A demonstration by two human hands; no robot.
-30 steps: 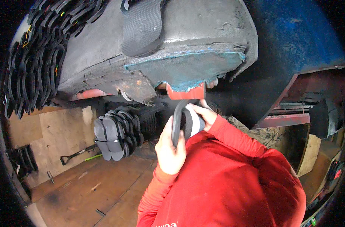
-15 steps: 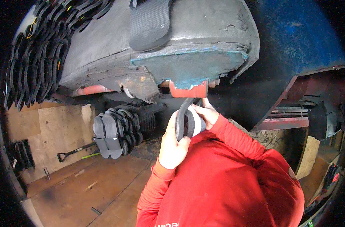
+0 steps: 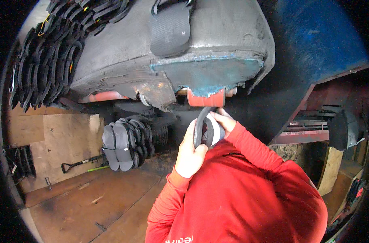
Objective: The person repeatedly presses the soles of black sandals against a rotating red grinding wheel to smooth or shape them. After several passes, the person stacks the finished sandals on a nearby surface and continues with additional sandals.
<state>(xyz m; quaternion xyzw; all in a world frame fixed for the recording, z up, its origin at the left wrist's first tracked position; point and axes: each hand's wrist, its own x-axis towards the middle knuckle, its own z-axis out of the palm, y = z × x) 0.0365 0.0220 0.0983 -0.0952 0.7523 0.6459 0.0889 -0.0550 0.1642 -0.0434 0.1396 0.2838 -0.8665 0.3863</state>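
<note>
Between both hands is a slide sandal (image 3: 199,130) with a dark sole and a white-and-dark strap, turned up on edge. My left hand (image 3: 190,157) is closed round its near end and side. At the far end, my right hand (image 3: 226,122) grips it by the strap side. The sandal's far tip is right at the lower edge of a red abrasive belt (image 3: 206,98) under a worn grey housing; whether they touch cannot be made out. On top of the housing lies a single black slide sandal (image 3: 170,35).
Rows of black sandals (image 3: 43,69) are stacked on the housing's left. More grey slides (image 3: 119,146) hang in a bunch below it. A blue metal panel (image 3: 314,40) rises at the right. A long-handled tool (image 3: 81,163) leans by the wooden wall (image 3: 67,133).
The view has shifted slightly, so the machine sits a little further right. The sandal in my hands has tilted a bit, and both hands keep their hold.
</note>
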